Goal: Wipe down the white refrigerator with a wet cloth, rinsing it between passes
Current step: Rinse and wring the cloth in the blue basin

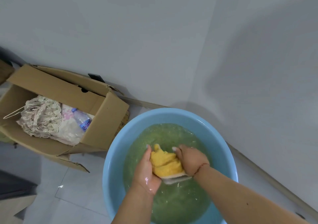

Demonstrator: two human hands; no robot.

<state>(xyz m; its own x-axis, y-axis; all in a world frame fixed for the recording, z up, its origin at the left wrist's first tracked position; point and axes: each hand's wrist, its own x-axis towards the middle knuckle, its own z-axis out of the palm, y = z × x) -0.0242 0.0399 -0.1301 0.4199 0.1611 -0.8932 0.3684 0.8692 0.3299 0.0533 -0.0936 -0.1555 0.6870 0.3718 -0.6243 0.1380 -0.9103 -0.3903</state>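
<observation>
Low in the frame, the yellow cloth sits in the blue basin of greenish water. The left hand and right hand both squeeze it tight, I think to wash the dirt out. A cardboard box stands at left.

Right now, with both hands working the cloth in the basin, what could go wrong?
1. The water is churning and the blue basin looks well filled; hard scrubbing could slop water onto the tiled floor.
2. The cardboard box sits right beside the basin, so splashes may soak it.
3. Left hand and right hand grip the yellow cloth; lifted unwrung, it would likely drip.
</observation>
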